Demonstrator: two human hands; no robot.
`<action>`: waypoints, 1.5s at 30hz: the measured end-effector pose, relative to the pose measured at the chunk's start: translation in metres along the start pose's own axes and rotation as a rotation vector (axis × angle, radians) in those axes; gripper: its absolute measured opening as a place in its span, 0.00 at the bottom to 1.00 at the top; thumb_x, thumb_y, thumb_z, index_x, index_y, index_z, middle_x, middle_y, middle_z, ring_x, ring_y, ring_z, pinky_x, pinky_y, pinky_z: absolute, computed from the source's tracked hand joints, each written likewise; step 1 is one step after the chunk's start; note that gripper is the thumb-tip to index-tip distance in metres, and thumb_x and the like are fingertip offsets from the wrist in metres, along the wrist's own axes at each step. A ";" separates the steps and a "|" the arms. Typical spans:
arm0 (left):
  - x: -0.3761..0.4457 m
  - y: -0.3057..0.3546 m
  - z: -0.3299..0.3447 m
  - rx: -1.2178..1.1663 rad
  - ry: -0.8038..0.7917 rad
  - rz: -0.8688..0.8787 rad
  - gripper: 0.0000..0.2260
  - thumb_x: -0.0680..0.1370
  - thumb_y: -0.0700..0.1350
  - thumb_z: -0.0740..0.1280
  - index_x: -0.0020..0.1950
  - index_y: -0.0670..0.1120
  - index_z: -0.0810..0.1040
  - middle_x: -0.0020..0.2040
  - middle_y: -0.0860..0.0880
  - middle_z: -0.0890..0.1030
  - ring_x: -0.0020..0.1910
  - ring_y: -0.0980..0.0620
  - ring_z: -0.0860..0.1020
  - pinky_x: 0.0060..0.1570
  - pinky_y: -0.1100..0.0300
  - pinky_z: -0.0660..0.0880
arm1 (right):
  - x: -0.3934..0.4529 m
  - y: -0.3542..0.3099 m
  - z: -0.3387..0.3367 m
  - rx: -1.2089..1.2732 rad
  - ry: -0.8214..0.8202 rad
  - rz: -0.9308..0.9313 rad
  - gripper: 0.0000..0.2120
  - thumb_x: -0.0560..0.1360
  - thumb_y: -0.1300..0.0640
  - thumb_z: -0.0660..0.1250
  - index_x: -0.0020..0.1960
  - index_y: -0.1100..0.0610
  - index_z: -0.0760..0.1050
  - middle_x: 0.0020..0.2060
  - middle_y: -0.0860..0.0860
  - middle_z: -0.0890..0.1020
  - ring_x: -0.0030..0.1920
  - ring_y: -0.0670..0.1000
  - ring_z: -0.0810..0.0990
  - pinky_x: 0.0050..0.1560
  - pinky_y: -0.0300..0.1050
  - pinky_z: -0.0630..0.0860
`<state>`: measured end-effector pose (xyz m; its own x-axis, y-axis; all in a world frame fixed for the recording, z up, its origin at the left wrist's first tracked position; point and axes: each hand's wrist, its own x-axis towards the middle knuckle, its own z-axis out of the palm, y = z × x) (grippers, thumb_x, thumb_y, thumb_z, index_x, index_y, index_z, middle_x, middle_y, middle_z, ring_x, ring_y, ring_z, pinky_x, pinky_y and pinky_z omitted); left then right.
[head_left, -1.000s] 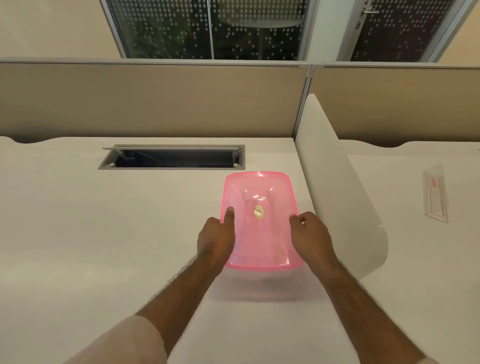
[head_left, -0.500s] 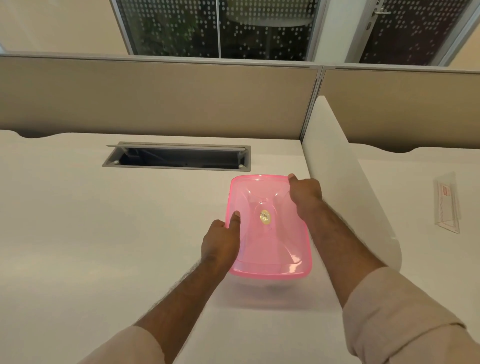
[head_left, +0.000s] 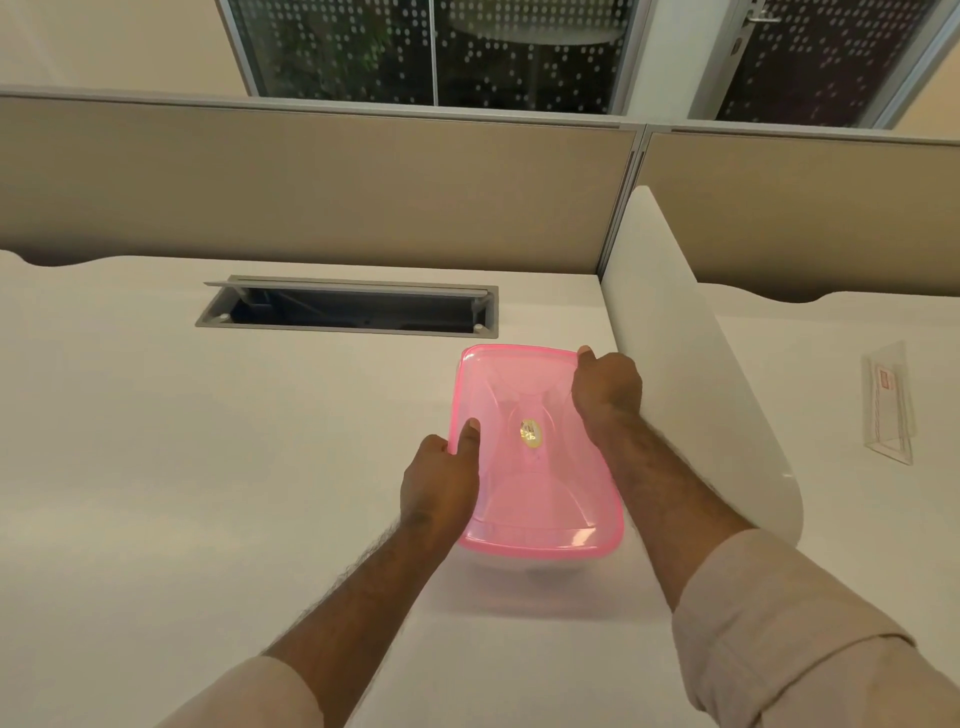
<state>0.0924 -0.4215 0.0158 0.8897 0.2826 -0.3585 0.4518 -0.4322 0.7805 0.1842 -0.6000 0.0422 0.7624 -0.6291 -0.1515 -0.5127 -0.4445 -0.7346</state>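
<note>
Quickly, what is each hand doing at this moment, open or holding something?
Left hand: grips the left edge of the pink lid, thumb on top.
Right hand: grips the lid's far right corner.

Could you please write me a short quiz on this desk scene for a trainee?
1. True or false: the left hand and the right hand both hold the lid.
2. What lies beyond the lid in the desk? A: an open hatch. B: a keyboard. C: a mug.
3. Fill in: the divider stands to the ___ of the lid.
Key: 1 true; 2 A; 3 right.
</note>
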 end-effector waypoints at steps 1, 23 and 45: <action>0.000 0.000 0.000 -0.005 -0.001 -0.001 0.22 0.79 0.66 0.55 0.54 0.48 0.71 0.48 0.49 0.78 0.45 0.47 0.77 0.44 0.54 0.73 | -0.003 -0.001 0.001 -0.046 0.022 -0.024 0.23 0.81 0.47 0.56 0.60 0.66 0.75 0.59 0.62 0.80 0.59 0.63 0.78 0.54 0.50 0.74; 0.089 0.079 0.015 -0.037 0.020 -0.026 0.31 0.79 0.64 0.57 0.74 0.45 0.65 0.71 0.44 0.74 0.62 0.41 0.77 0.53 0.50 0.77 | -0.006 -0.001 0.017 -0.308 0.136 -0.126 0.19 0.82 0.50 0.52 0.57 0.63 0.73 0.55 0.59 0.79 0.54 0.62 0.80 0.49 0.51 0.75; 0.096 0.077 0.009 -0.082 0.020 -0.053 0.25 0.78 0.64 0.60 0.57 0.42 0.77 0.40 0.48 0.76 0.36 0.50 0.75 0.28 0.62 0.67 | -0.004 -0.007 0.008 -0.146 -0.018 0.038 0.24 0.82 0.46 0.51 0.65 0.64 0.68 0.65 0.60 0.75 0.63 0.62 0.76 0.59 0.52 0.72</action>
<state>0.2129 -0.4353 0.0364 0.8631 0.3202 -0.3906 0.4902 -0.3451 0.8004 0.1875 -0.5894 0.0428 0.7479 -0.6361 -0.1900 -0.5919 -0.5093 -0.6247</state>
